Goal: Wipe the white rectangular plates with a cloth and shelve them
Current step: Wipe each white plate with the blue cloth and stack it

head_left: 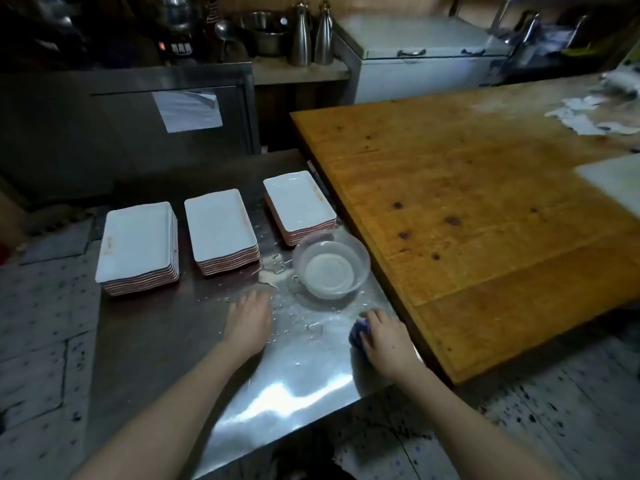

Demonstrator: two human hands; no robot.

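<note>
A big wooden table point(485, 202) stands beside the wet steel table point(166, 341). Three piles of white plates point(220, 225) sit on the steel, near a clear bowl of water point(331, 270). The left hand point(247, 323) lies flat, fingers straight. The right hand point(388, 337) curls its fingers round a blue cloth point(356, 334). Wet hands could let a plate slip.
</note>
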